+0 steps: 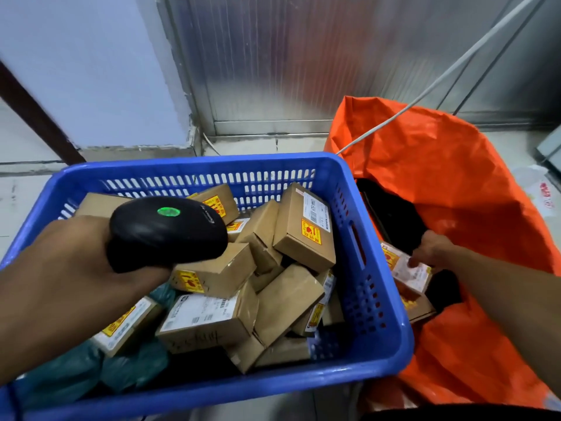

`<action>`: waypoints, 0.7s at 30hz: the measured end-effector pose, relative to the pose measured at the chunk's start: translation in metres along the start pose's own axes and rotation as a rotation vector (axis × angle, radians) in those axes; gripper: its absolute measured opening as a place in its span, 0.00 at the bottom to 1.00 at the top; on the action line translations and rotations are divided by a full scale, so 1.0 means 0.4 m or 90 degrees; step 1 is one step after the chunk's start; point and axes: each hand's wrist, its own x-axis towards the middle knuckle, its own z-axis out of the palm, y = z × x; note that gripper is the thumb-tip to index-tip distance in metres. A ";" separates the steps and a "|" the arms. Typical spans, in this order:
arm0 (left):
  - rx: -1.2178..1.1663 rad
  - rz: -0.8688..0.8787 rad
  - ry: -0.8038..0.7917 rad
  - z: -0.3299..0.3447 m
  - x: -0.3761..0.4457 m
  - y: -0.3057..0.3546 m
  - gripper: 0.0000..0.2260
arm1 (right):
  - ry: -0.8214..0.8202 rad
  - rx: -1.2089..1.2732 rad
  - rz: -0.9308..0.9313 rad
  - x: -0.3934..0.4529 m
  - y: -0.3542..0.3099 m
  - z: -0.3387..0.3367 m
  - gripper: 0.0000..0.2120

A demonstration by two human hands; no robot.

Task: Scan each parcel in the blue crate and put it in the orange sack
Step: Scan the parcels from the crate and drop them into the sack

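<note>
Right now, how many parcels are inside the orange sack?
2 visible: one parcel at the right hand, over the orange sack opening, and another partly beneath it. More may be hidden deeper inside.

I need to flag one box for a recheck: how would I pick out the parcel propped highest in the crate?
Start at the blue crate beside the orange sack and go to its far right corner. The box leans there, tilted up on the others. Unlike its neighbours, it shows both a white address label and a yellow-and-red sticker on its upturned face.
</note>
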 end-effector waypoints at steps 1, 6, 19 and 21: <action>-0.006 -0.005 0.011 -0.015 -0.007 0.029 0.16 | 0.028 -0.012 -0.020 -0.018 -0.017 -0.014 0.35; -0.048 -0.036 0.047 -0.067 -0.043 0.101 0.16 | 0.122 0.046 -0.093 -0.112 -0.091 -0.086 0.11; -0.153 -0.049 0.090 -0.157 -0.099 0.064 0.14 | -0.010 -0.148 -0.165 -0.372 -0.287 -0.186 0.15; -0.157 -0.050 0.091 -0.168 -0.110 0.060 0.15 | 0.007 -0.190 -0.197 -0.420 -0.313 -0.210 0.15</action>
